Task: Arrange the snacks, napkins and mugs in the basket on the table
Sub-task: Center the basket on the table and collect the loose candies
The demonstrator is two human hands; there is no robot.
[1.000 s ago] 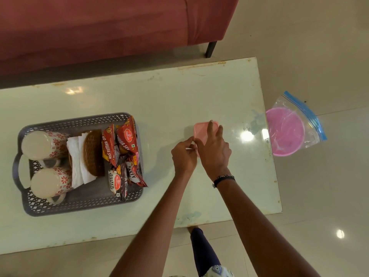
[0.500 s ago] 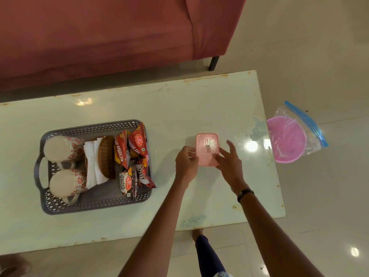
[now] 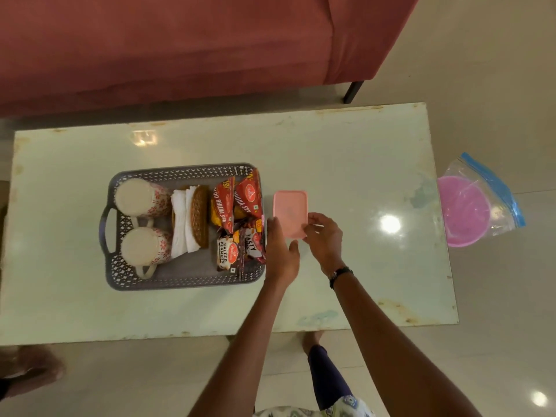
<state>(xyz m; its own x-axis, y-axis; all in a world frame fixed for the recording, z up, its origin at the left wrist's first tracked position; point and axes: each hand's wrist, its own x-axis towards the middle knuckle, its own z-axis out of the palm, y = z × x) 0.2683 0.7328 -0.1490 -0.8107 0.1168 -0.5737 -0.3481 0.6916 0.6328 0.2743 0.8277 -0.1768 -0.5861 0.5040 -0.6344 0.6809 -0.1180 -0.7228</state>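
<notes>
A grey perforated basket (image 3: 183, 282) sits on the pale table (image 3: 346, 152). Inside it lie two floral mugs (image 3: 140, 198) on their sides at the left, white napkins (image 3: 180, 224) with a brown woven holder (image 3: 200, 216) in the middle, and several red snack packets (image 3: 237, 203) at the right. A small pink box (image 3: 290, 212) is just right of the basket. My right hand (image 3: 325, 239) grips its near right corner. My left hand (image 3: 281, 251) touches its near left edge, fingers apart.
A red sofa (image 3: 180, 46) runs along the far side of the table. On the floor to the right lies a clear zip bag holding a pink bowl (image 3: 463, 212). My leg and foot are below the table's near edge.
The pink box has moved left, from mid-table to right beside the basket, with both hands travelling with it. The head view has also shifted, so the basket sits more central.
</notes>
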